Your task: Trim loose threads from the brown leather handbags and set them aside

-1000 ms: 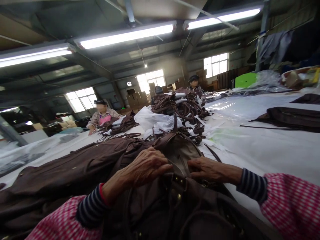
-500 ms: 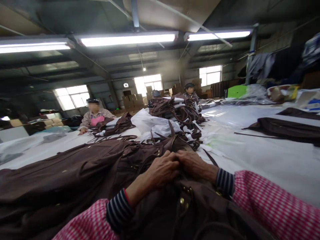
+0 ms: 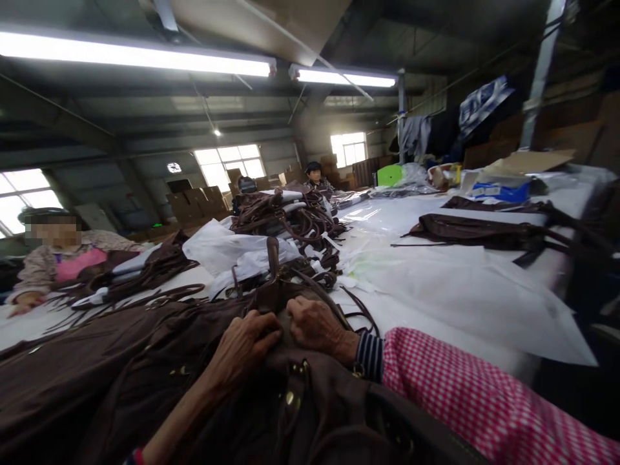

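Fluorescent tubes (image 3: 135, 59) glow above the white table (image 3: 426, 336), where a brown bag (image 3: 334, 407) lies before a strap-tangled pile (image 3: 290, 216). Left hand (image 3: 247, 339) and right hand (image 3: 317, 324) touch its upper part, just apart, both curled nearly closed — whether either pinches fabric, I can't tell from here.

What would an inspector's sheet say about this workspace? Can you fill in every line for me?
Surface: white table, partly covered by see-through sheeting.
Job's things: brown bag with gold-coloured fittings.
Clutter: pile of brown bags with white wrapping beside it; more brown bags to the right.
Hands: left hand and right hand on the brown bag, apart; firmness of grip unclear.
Cables: nothing seen on the table.
Surroundings: person in pink at left, two people beyond the pile, windows, bright tube lights.
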`<action>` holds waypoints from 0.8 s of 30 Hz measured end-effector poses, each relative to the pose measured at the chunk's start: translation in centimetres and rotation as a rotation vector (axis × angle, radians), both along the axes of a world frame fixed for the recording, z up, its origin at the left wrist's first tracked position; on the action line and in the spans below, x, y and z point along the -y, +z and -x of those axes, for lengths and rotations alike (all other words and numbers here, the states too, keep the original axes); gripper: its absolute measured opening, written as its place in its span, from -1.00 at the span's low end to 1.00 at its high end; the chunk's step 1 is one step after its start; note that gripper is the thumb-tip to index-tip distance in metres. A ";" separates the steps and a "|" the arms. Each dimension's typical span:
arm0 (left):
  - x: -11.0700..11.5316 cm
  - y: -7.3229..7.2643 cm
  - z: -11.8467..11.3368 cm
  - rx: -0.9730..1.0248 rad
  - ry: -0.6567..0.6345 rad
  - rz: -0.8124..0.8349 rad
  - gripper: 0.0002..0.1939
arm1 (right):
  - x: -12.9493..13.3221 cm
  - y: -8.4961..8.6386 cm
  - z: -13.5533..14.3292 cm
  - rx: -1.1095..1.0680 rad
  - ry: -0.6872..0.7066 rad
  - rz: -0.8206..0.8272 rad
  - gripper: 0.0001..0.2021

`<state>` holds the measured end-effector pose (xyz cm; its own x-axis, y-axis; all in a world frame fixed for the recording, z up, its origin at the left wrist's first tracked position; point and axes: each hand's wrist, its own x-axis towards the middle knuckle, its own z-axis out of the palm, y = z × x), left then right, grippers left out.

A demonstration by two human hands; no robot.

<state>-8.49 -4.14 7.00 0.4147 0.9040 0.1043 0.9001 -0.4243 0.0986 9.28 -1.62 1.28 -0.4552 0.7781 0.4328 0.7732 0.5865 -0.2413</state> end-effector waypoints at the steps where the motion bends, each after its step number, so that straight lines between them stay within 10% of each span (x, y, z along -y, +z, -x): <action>1: -0.3 0.0 -0.2 0.000 0.016 0.003 -0.78 | -0.2 -0.3 0.0 -0.043 0.005 -0.006 -0.78; 17: -2.7 -2.3 -1.4 0.014 -0.020 -0.117 -0.78 | -0.6 -0.4 -0.5 -0.193 0.112 -0.014 -0.74; 24: -3.4 -3.2 -1.2 0.095 0.004 -0.116 -0.79 | -0.5 4.4 -8.2 -0.186 0.172 0.006 -0.76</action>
